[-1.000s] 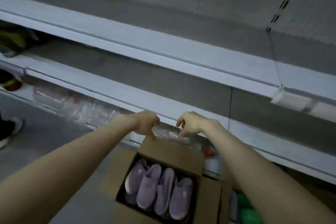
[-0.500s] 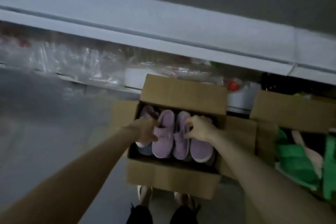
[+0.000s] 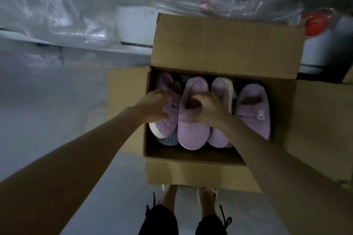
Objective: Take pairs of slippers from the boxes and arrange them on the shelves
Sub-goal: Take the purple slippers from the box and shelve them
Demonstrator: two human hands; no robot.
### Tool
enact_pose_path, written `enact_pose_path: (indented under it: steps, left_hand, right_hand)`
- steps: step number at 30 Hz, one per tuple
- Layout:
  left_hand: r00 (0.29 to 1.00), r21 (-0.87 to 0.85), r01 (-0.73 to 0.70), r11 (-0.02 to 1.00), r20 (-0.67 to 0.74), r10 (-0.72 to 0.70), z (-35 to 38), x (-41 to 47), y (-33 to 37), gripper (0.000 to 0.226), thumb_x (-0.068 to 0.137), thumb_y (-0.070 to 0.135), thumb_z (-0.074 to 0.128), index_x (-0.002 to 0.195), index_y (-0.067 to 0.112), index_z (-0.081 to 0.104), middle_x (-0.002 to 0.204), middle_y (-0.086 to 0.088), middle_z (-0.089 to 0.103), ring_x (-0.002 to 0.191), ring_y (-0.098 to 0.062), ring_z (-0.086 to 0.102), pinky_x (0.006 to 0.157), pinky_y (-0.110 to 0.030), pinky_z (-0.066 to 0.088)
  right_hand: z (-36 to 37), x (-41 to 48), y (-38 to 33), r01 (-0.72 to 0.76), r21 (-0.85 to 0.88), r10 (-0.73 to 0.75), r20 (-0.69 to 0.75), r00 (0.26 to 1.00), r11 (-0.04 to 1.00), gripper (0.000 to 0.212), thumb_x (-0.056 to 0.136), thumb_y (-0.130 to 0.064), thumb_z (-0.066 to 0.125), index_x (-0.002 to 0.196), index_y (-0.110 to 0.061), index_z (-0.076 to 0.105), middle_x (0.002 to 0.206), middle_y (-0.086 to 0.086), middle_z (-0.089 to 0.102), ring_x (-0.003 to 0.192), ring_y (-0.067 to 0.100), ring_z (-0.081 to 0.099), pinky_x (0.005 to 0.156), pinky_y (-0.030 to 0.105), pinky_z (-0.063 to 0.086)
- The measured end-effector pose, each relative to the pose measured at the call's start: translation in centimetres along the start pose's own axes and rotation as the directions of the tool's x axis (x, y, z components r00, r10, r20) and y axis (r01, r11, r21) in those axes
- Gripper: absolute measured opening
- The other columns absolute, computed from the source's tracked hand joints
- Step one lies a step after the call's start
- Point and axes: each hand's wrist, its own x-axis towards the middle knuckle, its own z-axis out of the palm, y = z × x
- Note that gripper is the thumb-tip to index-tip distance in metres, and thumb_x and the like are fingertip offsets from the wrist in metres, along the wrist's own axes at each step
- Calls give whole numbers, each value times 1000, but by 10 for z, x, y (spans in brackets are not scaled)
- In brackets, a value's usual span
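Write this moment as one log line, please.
step: grasping pair | left hand: grips leftmost purple slipper | right hand: grips second slipper | cardboard box: open, on floor

An open brown cardboard box stands on the grey floor with its flaps folded out, and it holds a row of lilac ribbed fabric slippers with their toes toward the near wall. The left hand grips the leftmost slipper, which is tilted so its white sole edge shows. The right hand curls its fingers into the opening of the second slipper just beside it. Crumpled clear plastic sheeting lies beyond the box's far side, and the person's feet show below its near wall.
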Motion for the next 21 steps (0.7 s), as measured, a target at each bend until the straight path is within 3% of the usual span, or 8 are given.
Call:
enact_pose_path:
  steps: [2,6,8,10,12,14,16,21]
  left_hand:
    - [999,10,-42,999,-8,42,9,23,-9,72,74,17,72,139,15,39,138,-8,42,129,-26,38,101,-29,36]
    - [993,196,-118,973,22,116,24,55,-15,89,75,26,73,145,5,23,151,-11,26,143,-25,17,117,-31,13]
    - [994,220,-112,969,45,104,27,65,-16,95,72,31,75,146,7,20,151,-12,25,142,-29,19,115,-38,21]
    - [990,269,-141,953,51,132,25,71,-15,83,69,36,77,138,13,35,140,-13,39,131,-32,34,107,-42,33]
    - [987,356,-160,921,62,148,21,73,-8,68,70,37,75,126,10,47,132,-13,46,126,-31,37,106,-40,31]
    - [987,398,-160,903,56,150,15,68,2,59,74,35,73,121,7,51,127,-14,51,124,-31,40,104,-37,27]
    - [987,374,-162,913,43,157,13,58,6,53,75,35,71,116,6,54,122,-13,56,119,-30,46,101,-36,29]
    - [978,183,-198,963,-28,206,10,11,8,28,77,23,70,91,-1,64,92,-18,65,99,-32,56,88,-30,32]
  right_hand:
    - [12,11,6,12,19,-12,31,999,1000,31,84,-31,63,113,-20,60,104,-4,62,100,20,60,80,37,50]
    - [34,24,17,22,-114,-3,162,987,993,38,91,-30,53,126,-18,55,119,6,57,110,27,52,88,38,45]
    - [39,26,19,59,-88,-45,152,987,994,32,91,-25,54,120,-15,60,112,6,62,107,27,54,88,40,46]
    - [40,27,23,71,-23,-67,126,990,997,27,87,-20,61,112,-13,64,101,5,65,99,24,57,83,36,46]
    - [38,24,24,82,7,-82,128,988,997,27,83,-20,67,109,-13,65,96,3,65,90,18,55,77,31,42]
    - [33,18,25,82,47,-88,129,988,995,8,84,-17,67,86,-24,64,77,-8,56,72,8,47,71,28,35]
    - [26,11,25,85,81,-93,106,990,993,42,84,-11,65,59,-35,40,60,-14,41,58,2,36,65,27,31]
    - [0,-18,19,90,34,-93,126,988,995,47,81,-9,61,49,-27,32,50,-9,37,50,6,34,55,24,25]
